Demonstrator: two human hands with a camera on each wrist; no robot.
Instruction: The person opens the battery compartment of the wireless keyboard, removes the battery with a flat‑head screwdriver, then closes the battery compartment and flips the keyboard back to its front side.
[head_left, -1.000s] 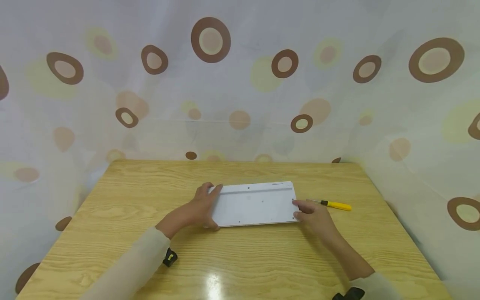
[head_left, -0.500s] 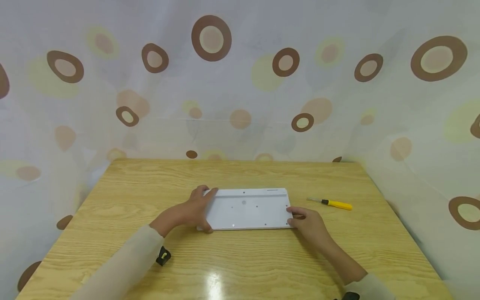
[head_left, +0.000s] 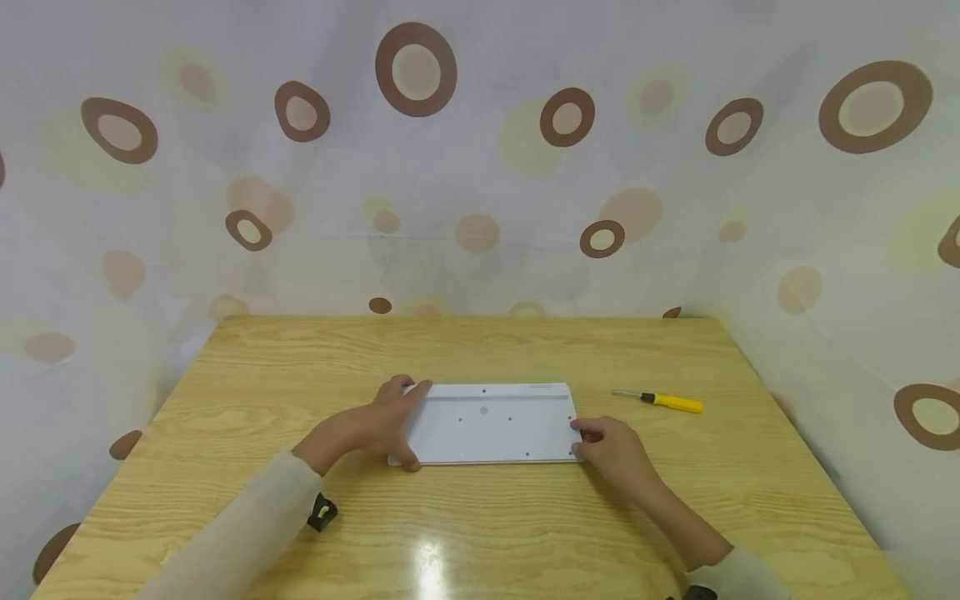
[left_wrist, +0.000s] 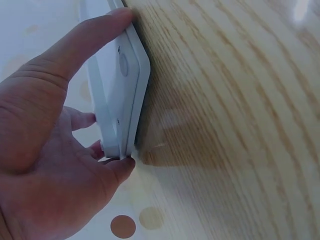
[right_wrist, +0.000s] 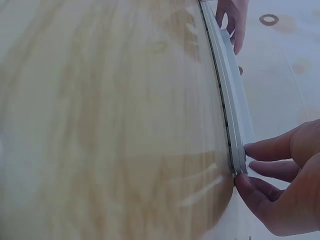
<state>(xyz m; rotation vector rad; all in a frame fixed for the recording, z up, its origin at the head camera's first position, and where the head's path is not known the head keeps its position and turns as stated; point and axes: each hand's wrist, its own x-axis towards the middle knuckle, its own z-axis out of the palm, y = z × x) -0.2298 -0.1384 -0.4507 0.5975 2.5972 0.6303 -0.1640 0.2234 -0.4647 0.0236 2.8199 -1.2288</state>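
A white keyboard (head_left: pixel 487 437) lies underside up on the wooden table, small screws or screw holes dotting its flat back. In the right wrist view, a row of dark gaps runs along the keyboard's lower edge (right_wrist: pixel 220 92). My left hand (head_left: pixel 382 423) grips the left end, thumb on the near edge and fingers round the far corner. At the right end, my right hand (head_left: pixel 615 450) pinches the short side between thumb and fingers. In the left wrist view the left thumb (left_wrist: pixel 80 42) reaches across the keyboard's back.
Right of the keyboard lies a screwdriver (head_left: pixel 671 403) with a yellow and black handle, its shaft pointing left. A patterned curtain (head_left: pixel 480 167) with brown rings hangs behind and along both sides of the table (head_left: pixel 480 533).
Both hands have brought the keyboard left and nearer, down to the table, and its slight tilt has levelled out. The screwdriver stays where it was.
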